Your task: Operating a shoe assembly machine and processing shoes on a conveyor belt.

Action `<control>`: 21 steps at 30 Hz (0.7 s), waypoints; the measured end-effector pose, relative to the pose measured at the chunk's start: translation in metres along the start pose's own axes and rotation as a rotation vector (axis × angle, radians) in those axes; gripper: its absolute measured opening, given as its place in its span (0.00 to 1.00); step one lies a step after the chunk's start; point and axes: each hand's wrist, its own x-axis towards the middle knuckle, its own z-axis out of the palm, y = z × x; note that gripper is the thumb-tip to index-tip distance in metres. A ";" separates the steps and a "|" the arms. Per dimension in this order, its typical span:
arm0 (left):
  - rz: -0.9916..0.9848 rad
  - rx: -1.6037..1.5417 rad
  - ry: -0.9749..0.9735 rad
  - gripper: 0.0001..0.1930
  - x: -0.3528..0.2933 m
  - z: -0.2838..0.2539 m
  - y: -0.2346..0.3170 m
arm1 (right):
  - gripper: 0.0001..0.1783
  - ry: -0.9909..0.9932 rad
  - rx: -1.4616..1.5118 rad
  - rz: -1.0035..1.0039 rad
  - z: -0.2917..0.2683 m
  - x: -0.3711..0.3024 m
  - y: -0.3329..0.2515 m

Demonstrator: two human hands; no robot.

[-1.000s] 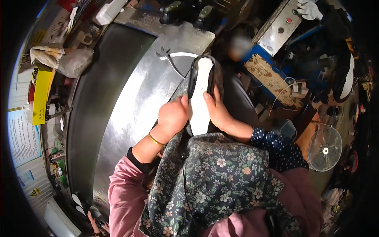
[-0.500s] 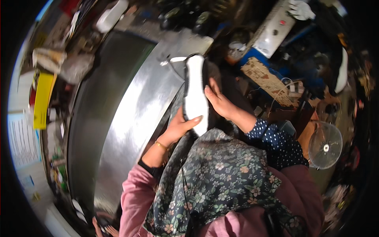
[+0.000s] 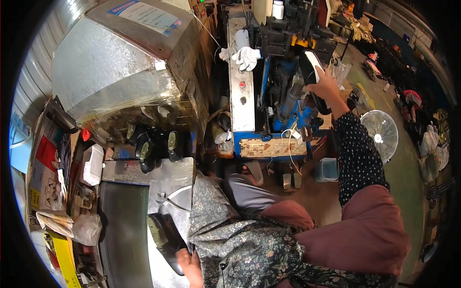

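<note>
At the upper right, my right hand (image 3: pixel 327 90) is stretched out and closed round a black shoe (image 3: pixel 312 72) with a white sole. The shoe is tilted beside the dark blocks of a machine (image 3: pixel 276 45) with yellow fittings. Low down on the left, my left hand (image 3: pixel 189 266) is at the near end of another black shoe (image 3: pixel 167 240), its fingers slightly blurred against it. That shoe has a green top piece in its opening and lies slantwise on the shiny metal ledge (image 3: pixel 156 276). White plastic ties (image 3: pixel 177 196) lie just beyond it.
A dark conveyor belt (image 3: pixel 125 230) runs along the left, below a large metal hood (image 3: pixel 115 53). Several black shoes (image 3: pixel 145 150) stand at its far end. White gloves (image 3: pixel 247 58) rest on a panel with a red button (image 3: pixel 242 84). A round fan (image 3: pixel 379 137) stands at right.
My hands have parted from the white-soled shoe held over my lap. The right has gone far right with a white-soled shoe; the left has dropped to another shoe. My view has swung right.
</note>
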 end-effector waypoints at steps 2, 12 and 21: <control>-0.052 -0.486 -0.282 0.22 0.023 -0.006 0.039 | 0.49 -0.007 -0.088 0.031 -0.004 -0.007 -0.013; -0.050 -1.259 -0.097 0.17 0.164 -0.079 0.187 | 0.51 0.010 0.950 -0.613 0.018 -0.166 -0.087; 0.015 -1.361 0.070 0.35 0.172 -0.094 0.161 | 0.48 -1.180 1.490 -0.795 0.059 -0.300 -0.189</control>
